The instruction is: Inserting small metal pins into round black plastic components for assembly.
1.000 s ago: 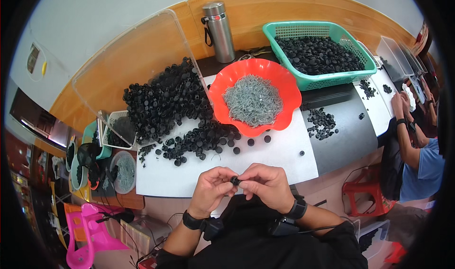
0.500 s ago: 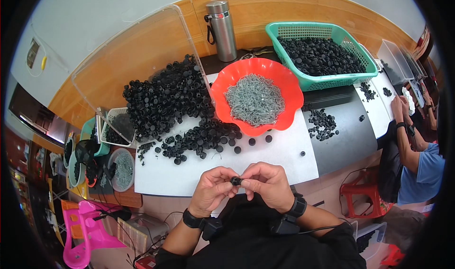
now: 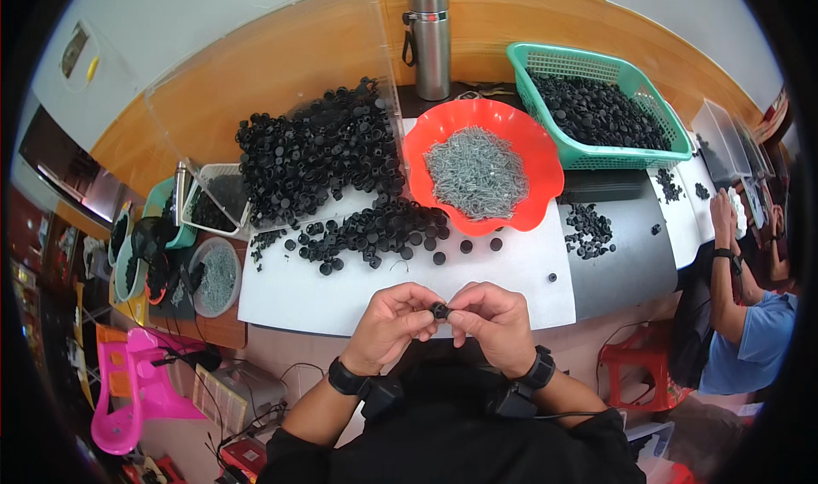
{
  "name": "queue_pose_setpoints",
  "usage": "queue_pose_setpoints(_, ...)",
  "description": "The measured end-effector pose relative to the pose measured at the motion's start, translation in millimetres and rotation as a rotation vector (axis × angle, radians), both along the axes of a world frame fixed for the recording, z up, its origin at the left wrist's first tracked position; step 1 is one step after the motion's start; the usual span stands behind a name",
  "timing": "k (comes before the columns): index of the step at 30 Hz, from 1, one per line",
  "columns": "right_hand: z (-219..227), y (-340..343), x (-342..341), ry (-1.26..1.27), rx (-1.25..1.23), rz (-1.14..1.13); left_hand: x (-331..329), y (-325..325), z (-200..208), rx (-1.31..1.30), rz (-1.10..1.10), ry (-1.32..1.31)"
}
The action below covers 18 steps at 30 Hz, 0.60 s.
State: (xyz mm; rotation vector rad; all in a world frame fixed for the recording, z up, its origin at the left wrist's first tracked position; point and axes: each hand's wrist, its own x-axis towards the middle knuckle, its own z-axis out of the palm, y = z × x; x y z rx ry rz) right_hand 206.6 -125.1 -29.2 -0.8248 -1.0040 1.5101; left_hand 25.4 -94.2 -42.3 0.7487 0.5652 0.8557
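Between my two hands, just off the table's near edge, is a small round black plastic cap [image 3: 440, 311]. My left hand [image 3: 394, 324] pinches it from the left with thumb and forefinger. From the other side my right hand [image 3: 488, 320] closes its thumb and fingertips on the same piece. Whether the right fingertips also hold something smaller cannot be made out. Beyond the hands, loose black caps [image 3: 375, 233] lie on the white table sheet [image 3: 503, 284]. A red scalloped bowl [image 3: 545, 173] of thin silvery metal pieces [image 3: 477, 173] stands behind them.
A tipped clear bin [image 3: 281, 49] spills black caps at the back left. A green basket [image 3: 588, 156] of black parts and a steel flask [image 3: 432, 49] stand at the back. Small black parts [image 3: 588, 231] lie on a dark mat. At right sits another person [image 3: 750, 331] near a red stool [image 3: 635, 365].
The view has shifted, so the table contents appear farther right. Both hands still hold the black cap together, with only slight finger movement.
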Motion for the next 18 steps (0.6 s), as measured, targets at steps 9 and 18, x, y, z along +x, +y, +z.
queue_pose_setpoints(9, 0.5, -1.2, -0.3, 0.0, -0.033, 0.017, 1.3, -2.1, 0.9, 0.072, 0.016, -0.02)
queue_pose_setpoints(18, 0.4, 0.1, -1.3, 0.092, -0.106, 0.009, 5.0, -0.9, 1.6, 0.071, 0.021, -0.01)
